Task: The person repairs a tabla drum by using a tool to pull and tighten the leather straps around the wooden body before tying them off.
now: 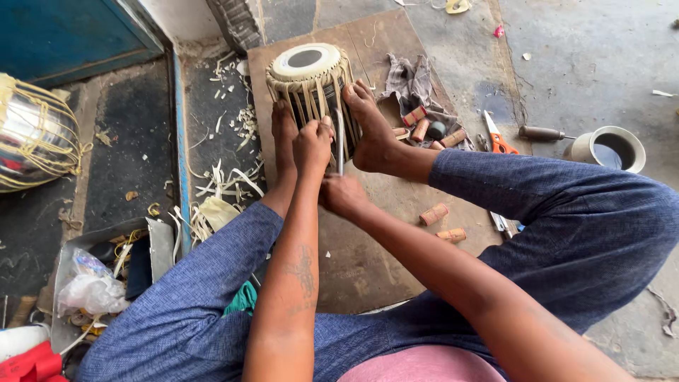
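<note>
drum: tabla [309, 78] lying on wooden board [368, 240], clamped between both bare feet, laced with pale straps
left hand [312, 145]: fist closed around a strap on the tabla's side
right hand [343, 194]: closed low on thin metal rod [339, 141], rod upright against the drum
in the way: feet and hands hide lower drum body
around: wooden pegs [433, 213], grey rag [414, 85], orange scissors [498, 138], strap scraps [219, 180] left
containers: round cup [614, 147], contents dark, cannot tell; tray [64, 276] holding plastic bag
</note>
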